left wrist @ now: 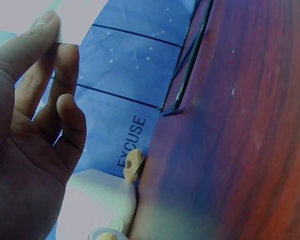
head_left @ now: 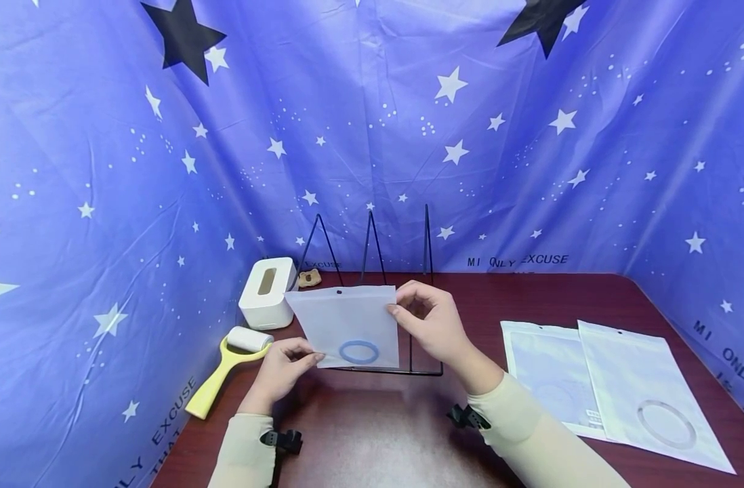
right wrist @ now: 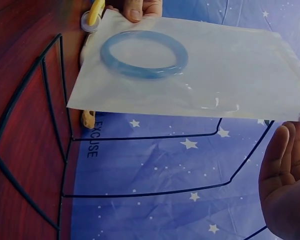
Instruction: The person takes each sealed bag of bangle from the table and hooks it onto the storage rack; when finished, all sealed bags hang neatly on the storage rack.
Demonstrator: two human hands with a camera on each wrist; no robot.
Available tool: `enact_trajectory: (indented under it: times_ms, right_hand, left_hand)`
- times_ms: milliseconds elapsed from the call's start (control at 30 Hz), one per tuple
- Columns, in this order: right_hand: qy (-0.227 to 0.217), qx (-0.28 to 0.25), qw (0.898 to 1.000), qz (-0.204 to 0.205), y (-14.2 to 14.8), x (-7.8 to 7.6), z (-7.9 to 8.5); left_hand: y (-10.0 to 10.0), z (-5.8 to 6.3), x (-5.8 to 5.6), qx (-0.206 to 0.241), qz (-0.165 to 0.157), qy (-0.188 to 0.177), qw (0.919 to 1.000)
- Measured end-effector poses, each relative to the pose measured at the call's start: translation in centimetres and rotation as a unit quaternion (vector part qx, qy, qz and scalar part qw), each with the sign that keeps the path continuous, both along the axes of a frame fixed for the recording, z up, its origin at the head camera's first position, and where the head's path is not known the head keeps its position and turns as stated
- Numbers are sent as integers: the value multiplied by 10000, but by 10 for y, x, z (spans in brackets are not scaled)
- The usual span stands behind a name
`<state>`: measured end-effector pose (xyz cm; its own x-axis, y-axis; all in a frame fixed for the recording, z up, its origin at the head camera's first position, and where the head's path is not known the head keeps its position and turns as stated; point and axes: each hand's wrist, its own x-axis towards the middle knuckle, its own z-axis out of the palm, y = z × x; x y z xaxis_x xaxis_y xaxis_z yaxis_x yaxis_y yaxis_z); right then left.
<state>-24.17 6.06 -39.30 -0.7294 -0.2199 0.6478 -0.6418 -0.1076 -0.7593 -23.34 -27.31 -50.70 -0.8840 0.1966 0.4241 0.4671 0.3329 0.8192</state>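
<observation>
A white translucent pouch (head_left: 347, 322) with a blue ring (head_left: 358, 351) inside is held up in front of a black wire rack (head_left: 425, 372). My left hand (head_left: 282, 371) pinches the pouch's lower left corner between thumb and fingers. At its upper right edge, my right hand (head_left: 434, 321) pinches it the same way. The right wrist view shows the pouch (right wrist: 230, 70) from close by, the blue ring (right wrist: 177, 50) lying toward its bottom end. Part of the rack is hidden behind the pouch.
Two more white pouches lie overlapping on the right: one (head_left: 543, 352) below, another (head_left: 628, 366) over its edge with a pale ring inside. At left are a white tissue box (head_left: 265, 298), a yellow-handled lint roller (head_left: 216, 379) and a small tan object (head_left: 309, 278). Starry blue cloth hangs behind.
</observation>
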Motion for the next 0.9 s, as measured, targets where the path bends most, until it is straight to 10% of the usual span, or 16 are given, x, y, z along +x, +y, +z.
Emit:
enact_trajectory:
  times_ms: [700, 900]
  right_hand:
    - [-257, 120, 9996, -72, -31, 11, 12]
    - [-276, 14, 9996, 53, -39, 12, 9]
  left_hand:
    - [-32, 2, 2, -185, 452, -411, 9980]
    - [-32, 21, 12, -269, 457, -465, 9975]
